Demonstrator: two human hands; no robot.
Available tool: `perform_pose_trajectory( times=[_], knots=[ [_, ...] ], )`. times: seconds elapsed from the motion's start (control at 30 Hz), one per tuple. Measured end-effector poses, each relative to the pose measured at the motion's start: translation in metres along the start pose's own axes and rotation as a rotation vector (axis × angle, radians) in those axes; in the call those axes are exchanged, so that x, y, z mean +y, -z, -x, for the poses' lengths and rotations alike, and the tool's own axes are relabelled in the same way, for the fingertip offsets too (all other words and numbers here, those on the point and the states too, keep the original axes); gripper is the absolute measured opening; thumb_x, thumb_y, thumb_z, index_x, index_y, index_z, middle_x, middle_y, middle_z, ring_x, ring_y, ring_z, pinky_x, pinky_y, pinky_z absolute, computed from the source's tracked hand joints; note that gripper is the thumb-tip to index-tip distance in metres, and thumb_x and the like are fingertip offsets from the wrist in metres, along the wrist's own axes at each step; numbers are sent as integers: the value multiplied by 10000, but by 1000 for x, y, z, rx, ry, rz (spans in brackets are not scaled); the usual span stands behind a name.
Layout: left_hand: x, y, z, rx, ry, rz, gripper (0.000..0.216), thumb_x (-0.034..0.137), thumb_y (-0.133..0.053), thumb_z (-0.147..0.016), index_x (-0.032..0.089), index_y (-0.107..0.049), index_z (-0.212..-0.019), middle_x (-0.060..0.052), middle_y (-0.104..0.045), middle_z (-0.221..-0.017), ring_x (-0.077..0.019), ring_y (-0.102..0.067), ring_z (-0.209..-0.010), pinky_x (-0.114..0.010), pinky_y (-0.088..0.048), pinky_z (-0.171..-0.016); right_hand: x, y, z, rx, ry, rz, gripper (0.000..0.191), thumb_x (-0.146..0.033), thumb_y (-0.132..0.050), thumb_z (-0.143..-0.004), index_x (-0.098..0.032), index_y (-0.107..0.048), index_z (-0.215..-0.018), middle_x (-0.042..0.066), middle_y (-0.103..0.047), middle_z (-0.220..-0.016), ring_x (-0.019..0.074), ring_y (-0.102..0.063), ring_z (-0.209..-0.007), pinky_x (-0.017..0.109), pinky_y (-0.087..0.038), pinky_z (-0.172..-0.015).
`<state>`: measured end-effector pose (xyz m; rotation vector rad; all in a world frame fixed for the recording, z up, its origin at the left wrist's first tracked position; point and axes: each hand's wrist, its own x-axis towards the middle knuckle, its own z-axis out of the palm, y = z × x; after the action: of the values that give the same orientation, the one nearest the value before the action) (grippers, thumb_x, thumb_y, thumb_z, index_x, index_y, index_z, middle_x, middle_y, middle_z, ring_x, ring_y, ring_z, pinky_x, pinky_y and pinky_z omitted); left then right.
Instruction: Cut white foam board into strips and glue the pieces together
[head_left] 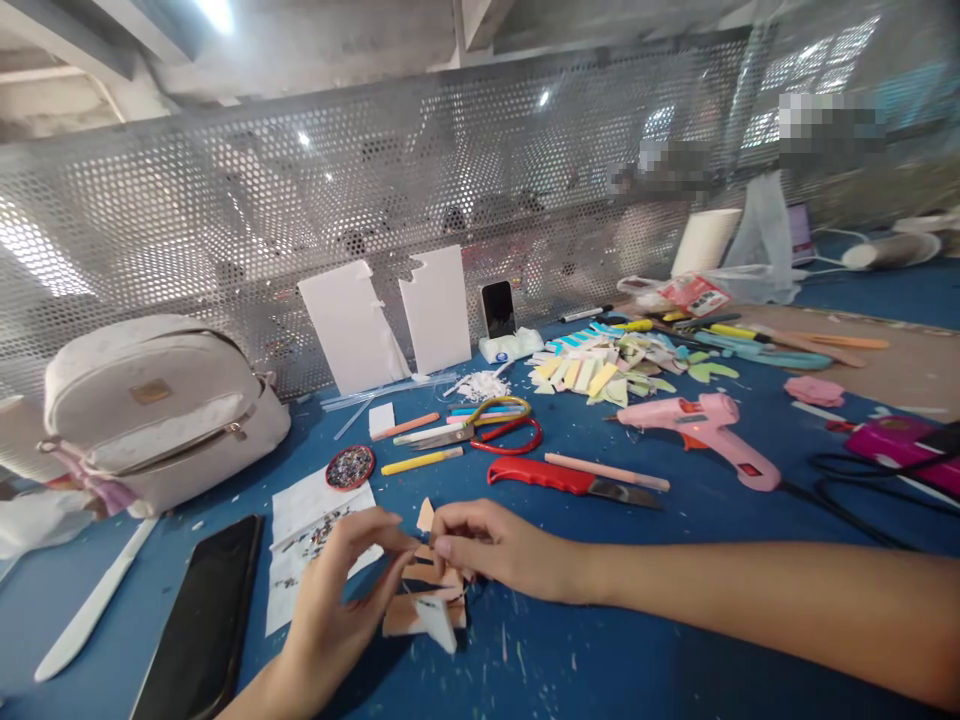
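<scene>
Left hand [330, 590], thumb and forefinger drawn together, meets the right hand [499, 548], fingers curled inward, above tan strips [405, 617] on the worktop [637, 650] (what either pinches, I cannot tell). One white piece [437, 622] overlaps the nearest strip; speckled paper [289, 510] lies leftward.

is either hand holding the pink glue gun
No, the pink glue gun lies on the blue table, apart from the left hand and right hand.
</scene>
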<state>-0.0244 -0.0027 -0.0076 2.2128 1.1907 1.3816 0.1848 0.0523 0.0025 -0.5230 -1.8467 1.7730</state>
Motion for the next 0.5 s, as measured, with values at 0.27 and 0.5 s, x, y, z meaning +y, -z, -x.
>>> perform_pose_trajectory(
  times=[0.27,0.5],
  knots=[
    [5,0,-2,-17,71,29,295,80,-557,-911,235,-466,-1144,0,-720,-828,-146,-719,-804,-267,-557,-776,1,1,0,5,-9,-17,401,-546,-576,-916,-157,-588,-817,-20,-528,-699,87,-442,-599,220,-341,-567],
    [-1,0,1,2,-117,-72,329,35,-590,-873,233,-511,-1123,3,-714,-845,-140,-723,-785,-234,-574,-772,3,3,-1,3,-21,-21,445,-595,-580,-891,-159,-598,-803,-27,-506,-687,88,-429,-574,221,-347,-545]
  ],
)
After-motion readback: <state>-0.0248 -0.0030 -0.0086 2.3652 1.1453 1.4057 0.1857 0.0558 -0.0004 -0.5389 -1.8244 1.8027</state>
